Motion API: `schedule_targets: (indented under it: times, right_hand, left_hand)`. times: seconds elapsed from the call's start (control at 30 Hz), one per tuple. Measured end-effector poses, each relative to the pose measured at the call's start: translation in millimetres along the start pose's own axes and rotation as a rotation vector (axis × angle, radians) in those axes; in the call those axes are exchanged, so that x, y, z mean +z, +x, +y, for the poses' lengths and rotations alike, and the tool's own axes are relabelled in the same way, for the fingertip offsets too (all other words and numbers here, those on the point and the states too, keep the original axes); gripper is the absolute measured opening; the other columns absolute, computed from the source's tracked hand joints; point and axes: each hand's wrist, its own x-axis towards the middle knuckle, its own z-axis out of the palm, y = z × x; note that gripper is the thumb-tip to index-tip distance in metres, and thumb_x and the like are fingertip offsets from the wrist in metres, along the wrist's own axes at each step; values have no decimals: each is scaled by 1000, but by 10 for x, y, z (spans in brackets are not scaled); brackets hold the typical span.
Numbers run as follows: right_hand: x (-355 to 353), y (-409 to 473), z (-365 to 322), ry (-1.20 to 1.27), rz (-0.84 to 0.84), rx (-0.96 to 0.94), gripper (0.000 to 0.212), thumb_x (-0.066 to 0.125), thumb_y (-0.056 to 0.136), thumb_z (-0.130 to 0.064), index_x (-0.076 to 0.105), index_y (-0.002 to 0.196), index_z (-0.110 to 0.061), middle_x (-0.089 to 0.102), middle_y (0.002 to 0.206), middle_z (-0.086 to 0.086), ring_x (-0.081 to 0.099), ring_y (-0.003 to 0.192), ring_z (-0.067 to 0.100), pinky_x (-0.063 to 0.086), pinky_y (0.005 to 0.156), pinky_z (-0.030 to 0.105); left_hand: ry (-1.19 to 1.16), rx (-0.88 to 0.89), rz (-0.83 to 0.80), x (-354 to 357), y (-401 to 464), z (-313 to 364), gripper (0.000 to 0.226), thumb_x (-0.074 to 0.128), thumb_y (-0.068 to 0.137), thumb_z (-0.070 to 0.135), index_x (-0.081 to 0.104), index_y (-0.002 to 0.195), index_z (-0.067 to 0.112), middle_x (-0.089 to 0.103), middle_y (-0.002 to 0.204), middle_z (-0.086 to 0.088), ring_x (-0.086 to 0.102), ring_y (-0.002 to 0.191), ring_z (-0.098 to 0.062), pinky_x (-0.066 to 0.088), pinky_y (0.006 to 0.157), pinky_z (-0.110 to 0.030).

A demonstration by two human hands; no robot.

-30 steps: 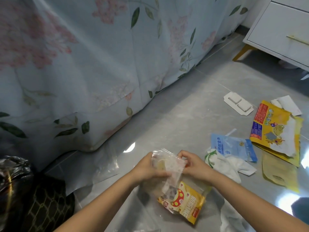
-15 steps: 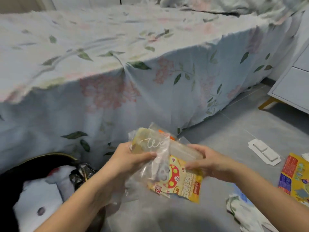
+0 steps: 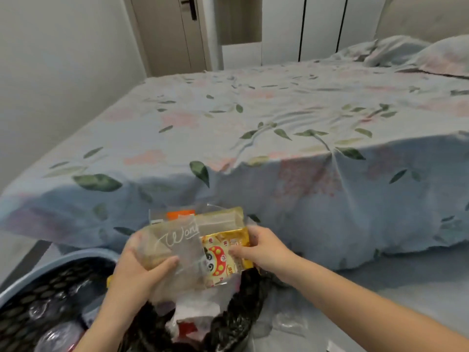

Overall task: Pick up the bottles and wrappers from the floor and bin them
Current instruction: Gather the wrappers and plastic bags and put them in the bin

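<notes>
Both my hands hold a bundle of wrappers just above the bin. My left hand (image 3: 142, 265) grips a clear plastic bag with white script lettering (image 3: 175, 240). My right hand (image 3: 258, 250) pinches a yellow snack wrapper with a red and white cartoon print (image 3: 220, 255). An orange-labelled clear wrapper (image 3: 180, 215) sticks up behind them. Below sits the bin with a black liner (image 3: 236, 318), which holds white and red rubbish (image 3: 195, 313).
A bed with a pale blue floral sheet (image 3: 279, 128) rises right behind the bin. A blue-rimmed basket with black mesh (image 3: 48, 283) stands at lower left and holds clear plastic items. Clear plastic (image 3: 289, 326) lies on the grey floor beside the bin. A wall is at left.
I have lifted the wrapper bundle from the floor and swung it left over the bin. My view has risen from the littered floor to the bed top.
</notes>
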Motion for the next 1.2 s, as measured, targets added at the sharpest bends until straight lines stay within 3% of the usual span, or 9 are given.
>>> schedule_targets:
  times: [0.07, 0.2, 0.37, 0.5, 0.67, 0.87, 0.97, 1.07, 1.2]
  right_hand:
    - [265, 137, 12, -182, 107, -22, 42, 79, 74, -26, 52, 103, -12, 68, 106, 2, 66, 98, 17, 54, 85, 35]
    - [574, 292, 92, -943, 178, -140, 55, 65, 84, -41, 40, 119, -9, 66, 106, 8, 63, 99, 30, 44, 82, 37]
    - [611, 446, 239, -1489, 16, -184, 11, 59, 88, -19, 63, 96, -13, 66, 101, 8, 54, 105, 30, 34, 90, 40]
    - [610, 462, 310, -1538, -36, -264, 9, 57, 87, -13, 64, 94, -13, 64, 103, 8, 46, 109, 31, 32, 88, 39]
    - [263, 242, 260, -1283, 2, -373, 29, 59, 88, -38, 63, 110, -19, 66, 107, 3, 48, 106, 25, 34, 85, 36]
    - [-706, -90, 493, -1104, 130, -233, 29, 57, 88, -37, 59, 112, -20, 70, 106, -1, 55, 106, 25, 44, 86, 36]
    - [-1245, -277, 689, -1051, 122, -41, 27, 59, 87, -34, 60, 110, -20, 71, 104, -3, 60, 103, 21, 50, 84, 37]
    - [-1668, -509, 948, -1048, 132, 96, 24, 62, 84, -30, 63, 106, -19, 71, 101, 0, 64, 100, 20, 51, 84, 35]
    - [-2029, -861, 1297, -1099, 110, 218, 24, 61, 84, -30, 64, 106, -19, 71, 97, -3, 64, 97, 19, 45, 77, 25]
  left_hand:
    - [239, 142, -9, -172, 45, -45, 73, 86, 65, 15, 44, 118, 45, 64, 104, 18, 66, 83, 6, 52, 76, -18]
    - [661, 123, -202, -113, 257, -261, 71, 78, 71, 20, 38, 129, 31, 65, 99, 7, 66, 86, -16, 47, 72, -28]
    - [906, -48, -525, 409, 610, -769, 65, 75, 70, 32, 46, 127, 18, 64, 121, -6, 60, 114, -26, 49, 87, -31]
    - [1130, -220, -558, 716, 794, -1155, 61, 66, 80, 24, 44, 135, 10, 57, 131, -16, 56, 122, -33, 49, 98, -42]
    - [1307, -278, -569, 961, 746, -1259, 46, 42, 95, 13, 41, 141, 10, 46, 145, -12, 46, 133, -28, 42, 106, -41]
    - [1657, -80, -420, 1147, 509, -396, 38, 61, 88, 11, 58, 126, 7, 63, 124, -9, 61, 112, -32, 55, 79, -43]
    - [1562, 260, -294, 1210, 215, 287, 34, 60, 89, 34, 54, 116, 13, 64, 114, -3, 62, 107, -28, 40, 69, -32]
    - [1082, 593, -400, 1491, -68, 639, 31, 56, 87, 42, 55, 109, 21, 66, 105, 0, 63, 102, -25, 48, 75, -32]
    - [503, 364, -840, 2301, -363, 350, 19, 65, 85, 26, 69, 102, 20, 73, 100, 4, 64, 87, -5, 44, 76, -9]
